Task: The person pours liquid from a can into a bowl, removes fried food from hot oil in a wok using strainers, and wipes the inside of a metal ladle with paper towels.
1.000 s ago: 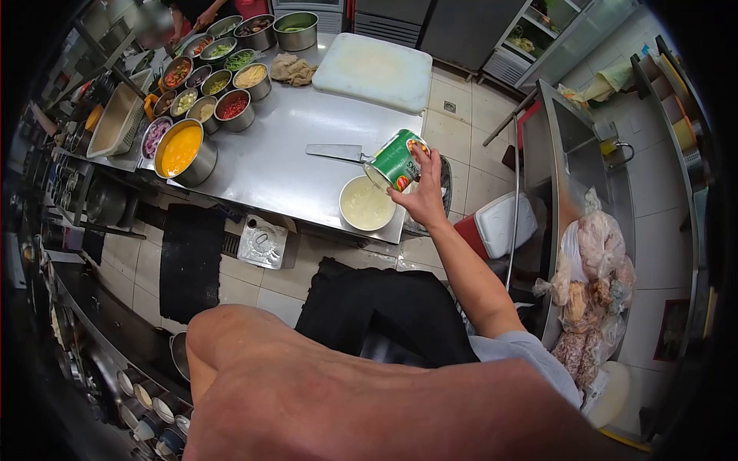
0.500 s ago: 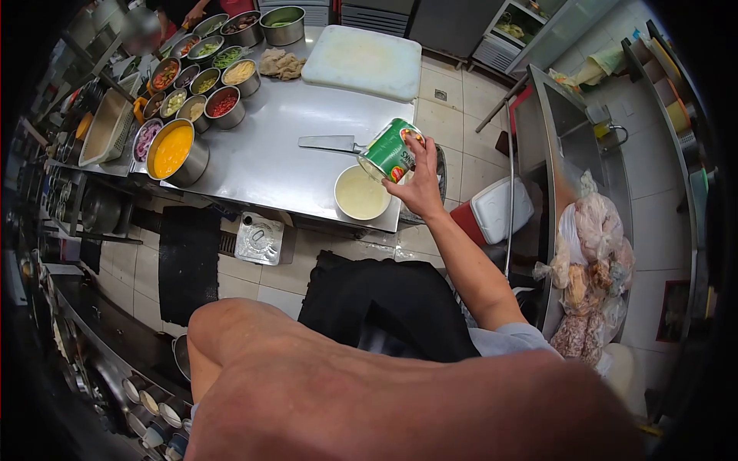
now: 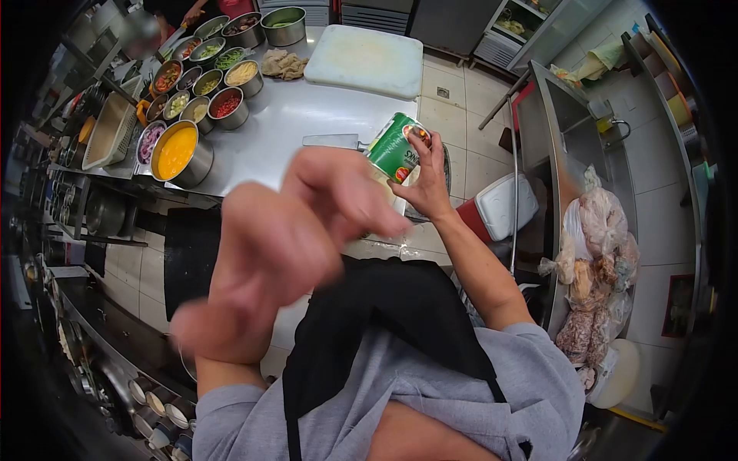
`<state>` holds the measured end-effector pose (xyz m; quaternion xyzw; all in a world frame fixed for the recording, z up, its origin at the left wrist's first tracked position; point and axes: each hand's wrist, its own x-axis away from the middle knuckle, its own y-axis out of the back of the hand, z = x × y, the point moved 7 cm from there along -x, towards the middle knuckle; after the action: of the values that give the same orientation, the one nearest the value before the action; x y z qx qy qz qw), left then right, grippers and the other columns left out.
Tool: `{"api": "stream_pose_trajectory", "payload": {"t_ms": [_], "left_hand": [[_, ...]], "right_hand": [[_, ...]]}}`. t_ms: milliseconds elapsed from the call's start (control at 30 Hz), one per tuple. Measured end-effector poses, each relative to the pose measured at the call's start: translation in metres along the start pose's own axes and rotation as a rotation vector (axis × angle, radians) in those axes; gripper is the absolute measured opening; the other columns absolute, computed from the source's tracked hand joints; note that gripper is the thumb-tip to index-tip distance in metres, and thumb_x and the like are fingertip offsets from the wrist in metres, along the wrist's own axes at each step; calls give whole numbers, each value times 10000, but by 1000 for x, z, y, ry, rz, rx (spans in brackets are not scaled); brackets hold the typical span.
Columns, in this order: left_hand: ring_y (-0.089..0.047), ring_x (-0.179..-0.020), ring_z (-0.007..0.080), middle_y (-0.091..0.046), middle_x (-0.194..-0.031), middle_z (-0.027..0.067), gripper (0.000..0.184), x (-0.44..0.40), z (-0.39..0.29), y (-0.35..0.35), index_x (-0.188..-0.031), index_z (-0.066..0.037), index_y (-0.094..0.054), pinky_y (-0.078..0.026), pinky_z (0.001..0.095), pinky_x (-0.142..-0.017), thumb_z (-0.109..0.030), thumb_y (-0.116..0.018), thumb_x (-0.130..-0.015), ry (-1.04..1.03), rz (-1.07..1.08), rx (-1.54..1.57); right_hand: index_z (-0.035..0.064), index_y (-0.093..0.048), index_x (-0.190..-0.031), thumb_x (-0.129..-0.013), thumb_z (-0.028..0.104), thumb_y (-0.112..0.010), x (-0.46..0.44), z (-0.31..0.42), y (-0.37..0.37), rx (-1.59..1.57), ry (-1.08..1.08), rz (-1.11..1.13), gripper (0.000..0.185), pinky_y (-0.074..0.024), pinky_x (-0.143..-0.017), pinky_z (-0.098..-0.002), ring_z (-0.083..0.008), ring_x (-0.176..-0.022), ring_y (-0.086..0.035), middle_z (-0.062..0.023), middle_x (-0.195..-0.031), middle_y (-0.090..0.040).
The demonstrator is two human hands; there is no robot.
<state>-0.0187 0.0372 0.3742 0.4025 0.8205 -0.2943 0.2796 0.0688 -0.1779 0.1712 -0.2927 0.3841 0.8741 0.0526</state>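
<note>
Green is showing on the label of the tilted can [image 3: 394, 154], which is hanging on the person's side of the white cutting board [image 3: 364, 61], toward that board's right end. The right hand [image 3: 427, 184] is gripping it, thumb and fingers wrapping its wall, and both are staying nearly put. It's the left side that's changing as I'm watching: the bare arm is no longer spreading across the lower view, and the left hand [image 3: 284, 238] is swinging through, nearer the person than the board. Its fingers are blurring, looking loosely apart and seemingly holding nothing. The black apron [image 3: 384, 292] is now showing beneath. That hand is covering most of the pale bowl [image 3: 384, 185], farther from the board than the can. For the work in hand, I'm judging that the right hand is supporting the can alone; whether anything is still dripping, I can't tell.
</note>
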Motion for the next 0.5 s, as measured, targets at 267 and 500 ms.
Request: {"api": "stream_pose_trajectory", "payload": {"t_ms": [267, 500], "left_hand": [[-473, -1125, 221, -445, -1244, 95, 629, 132, 55, 108, -1296, -91, -438, -424, 428, -960, -574, -527, -902, 222, -669, -141], [-545, -992, 144, -559, -1094, 46, 343, 274, 144, 160, -1199, -53, -528, -455, 275, -871, -250, -610, -931, 746, -857, -548]], "right_hand": [[204, -352, -1406, -553, 183, -840, -9, 14, 12, 59, 94, 7, 983, -375, -1030, -500, -458, -1263, -350, -250, -1385, -270], [225, -344, -1407, -538, 170, -843, -14, 15, 9, 49, 105, 27, 1004, -392, -1019, -505, -465, -1273, -343, -251, -1410, -251]]}}
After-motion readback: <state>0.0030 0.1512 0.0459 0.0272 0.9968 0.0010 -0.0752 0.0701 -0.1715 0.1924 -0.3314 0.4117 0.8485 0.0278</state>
